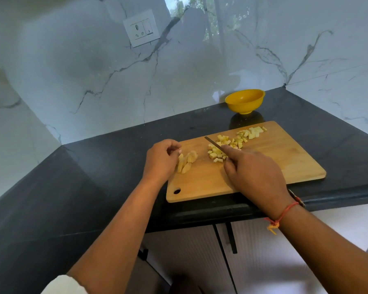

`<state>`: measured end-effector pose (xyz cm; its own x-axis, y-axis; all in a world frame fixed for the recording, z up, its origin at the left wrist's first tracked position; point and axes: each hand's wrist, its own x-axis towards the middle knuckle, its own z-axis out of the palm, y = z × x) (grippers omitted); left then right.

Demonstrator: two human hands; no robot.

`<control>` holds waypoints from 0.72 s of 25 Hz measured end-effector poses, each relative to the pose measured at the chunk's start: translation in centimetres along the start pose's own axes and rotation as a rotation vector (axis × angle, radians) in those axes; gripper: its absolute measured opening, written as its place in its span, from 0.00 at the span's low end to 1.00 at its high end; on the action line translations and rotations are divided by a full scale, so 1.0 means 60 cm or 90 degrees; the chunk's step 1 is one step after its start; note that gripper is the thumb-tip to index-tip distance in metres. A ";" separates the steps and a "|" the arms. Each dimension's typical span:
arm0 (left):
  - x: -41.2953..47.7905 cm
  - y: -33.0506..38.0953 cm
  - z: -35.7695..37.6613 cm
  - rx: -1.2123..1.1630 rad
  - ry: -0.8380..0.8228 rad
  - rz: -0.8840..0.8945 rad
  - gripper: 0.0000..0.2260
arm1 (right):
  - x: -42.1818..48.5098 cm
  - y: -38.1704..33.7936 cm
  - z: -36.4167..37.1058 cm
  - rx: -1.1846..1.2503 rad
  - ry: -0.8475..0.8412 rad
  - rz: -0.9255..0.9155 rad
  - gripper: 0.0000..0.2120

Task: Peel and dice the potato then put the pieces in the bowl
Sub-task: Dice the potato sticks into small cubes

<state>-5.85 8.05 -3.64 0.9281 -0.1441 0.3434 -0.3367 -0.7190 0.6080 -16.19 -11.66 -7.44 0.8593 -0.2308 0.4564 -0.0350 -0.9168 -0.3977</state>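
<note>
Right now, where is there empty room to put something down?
The near right of the board, between the right hand and its edge, is bare; so is the counter left of it. The middle, with dice, knife and strips, is crowded.

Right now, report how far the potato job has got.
Done: peeling and most of the dicing; cubes sit in piles on the cutting board. In hand: the right hand holds the knife by the cubes; the left hand sits at the uncut strips. Left: dice those, then move everything into the yellow bowl, which shows no pieces.
</note>
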 end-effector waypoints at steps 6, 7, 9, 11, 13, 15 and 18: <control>0.006 -0.008 0.025 0.125 -0.072 -0.010 0.16 | -0.001 0.002 0.001 0.008 0.003 -0.010 0.21; 0.008 -0.011 0.026 0.114 -0.058 -0.014 0.16 | -0.001 0.002 0.002 0.008 0.002 -0.010 0.21; 0.013 -0.019 0.021 0.075 -0.026 -0.044 0.13 | -0.001 0.002 0.003 0.006 0.005 -0.012 0.21; 0.019 -0.025 0.017 0.055 -0.035 -0.087 0.13 | 0.000 0.002 0.004 0.001 0.008 -0.015 0.21; 0.021 -0.025 0.017 0.044 -0.065 -0.111 0.13 | 0.000 0.001 0.004 0.000 0.008 -0.018 0.21; 0.025 -0.026 0.016 0.019 -0.068 -0.114 0.12 | -0.001 0.000 0.003 0.003 0.007 -0.017 0.21; 0.031 -0.028 0.016 -0.003 -0.066 -0.110 0.10 | -0.001 0.000 0.001 0.009 0.003 -0.016 0.21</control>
<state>-3.38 8.34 -4.71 0.9834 -0.0883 0.1587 -0.1718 -0.7357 0.6551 -16.20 -11.63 -7.53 0.8571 -0.2096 0.4706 -0.0066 -0.9179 -0.3968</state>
